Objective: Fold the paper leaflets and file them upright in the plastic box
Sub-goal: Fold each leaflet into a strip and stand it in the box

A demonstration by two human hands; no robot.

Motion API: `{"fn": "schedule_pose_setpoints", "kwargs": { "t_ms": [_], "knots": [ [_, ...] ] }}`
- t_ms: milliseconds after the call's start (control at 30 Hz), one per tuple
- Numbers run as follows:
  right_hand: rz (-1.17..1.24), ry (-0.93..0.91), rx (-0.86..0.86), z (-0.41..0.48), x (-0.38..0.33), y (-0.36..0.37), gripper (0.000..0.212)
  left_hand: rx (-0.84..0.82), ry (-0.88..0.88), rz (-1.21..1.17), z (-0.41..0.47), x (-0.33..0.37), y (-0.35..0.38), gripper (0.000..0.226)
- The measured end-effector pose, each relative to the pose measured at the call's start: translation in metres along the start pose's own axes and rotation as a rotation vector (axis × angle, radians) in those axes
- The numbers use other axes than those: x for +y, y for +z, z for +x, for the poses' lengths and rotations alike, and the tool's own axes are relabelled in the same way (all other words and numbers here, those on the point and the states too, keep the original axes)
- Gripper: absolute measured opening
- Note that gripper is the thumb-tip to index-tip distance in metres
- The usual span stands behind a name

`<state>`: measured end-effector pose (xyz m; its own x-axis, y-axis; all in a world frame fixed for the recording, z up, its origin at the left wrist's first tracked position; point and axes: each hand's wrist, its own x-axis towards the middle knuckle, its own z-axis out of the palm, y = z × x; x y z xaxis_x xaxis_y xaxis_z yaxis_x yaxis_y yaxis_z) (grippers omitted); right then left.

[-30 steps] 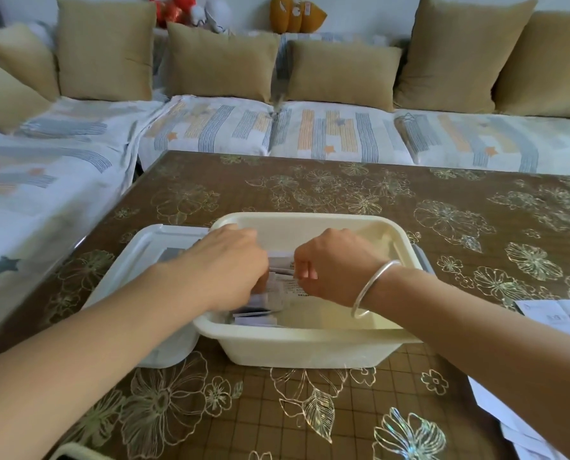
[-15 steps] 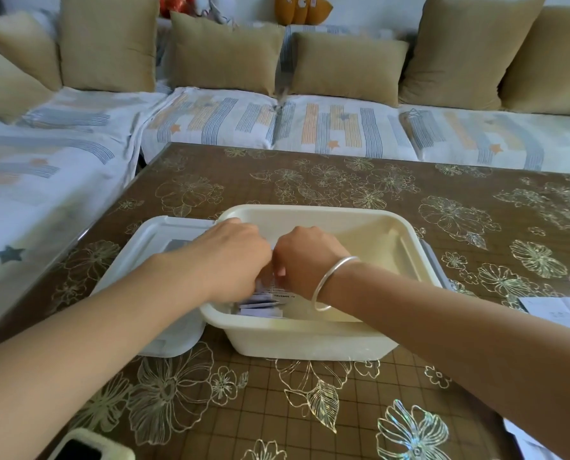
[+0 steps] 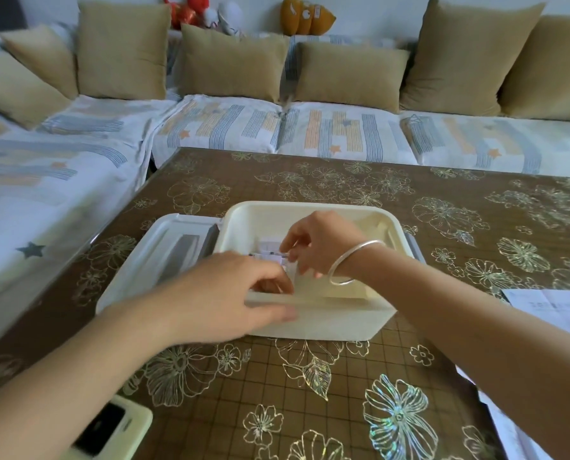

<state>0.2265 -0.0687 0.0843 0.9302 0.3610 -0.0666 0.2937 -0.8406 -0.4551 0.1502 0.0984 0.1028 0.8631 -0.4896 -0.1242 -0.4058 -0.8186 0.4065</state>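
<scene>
Right hand (image 3: 323,240) pinches the top edge of the folded leaflets (image 3: 270,249), which stand in the left part of the plastic box (image 3: 310,207), right at its fingertips. Left hand (image 3: 223,293) clamps the near wall, thumb outside, fingers curled over the rim beside the stack. Steady the box and square the stack upright before letting go, or it may slump. Inside the box, open room lies right of the right fingers; the lid (image 3: 157,247) sits just left of the left knuckles
</scene>
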Motion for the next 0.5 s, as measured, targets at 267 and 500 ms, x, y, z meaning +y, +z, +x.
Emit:
{"fn": "schedule_pose_setpoints", "kwargs": {
  "t_ms": [267,500],
  "knots": [
    [0.261,0.021,0.313,-0.099,0.026,-0.021,0.025,0.265,0.003,0.175,-0.011,0.028,0.037,0.017],
    [0.325,-0.062,0.646,-0.183,0.026,-0.007,0.024,0.211,0.049,0.152,-0.067,0.047,0.049,0.011]
  ]
}}
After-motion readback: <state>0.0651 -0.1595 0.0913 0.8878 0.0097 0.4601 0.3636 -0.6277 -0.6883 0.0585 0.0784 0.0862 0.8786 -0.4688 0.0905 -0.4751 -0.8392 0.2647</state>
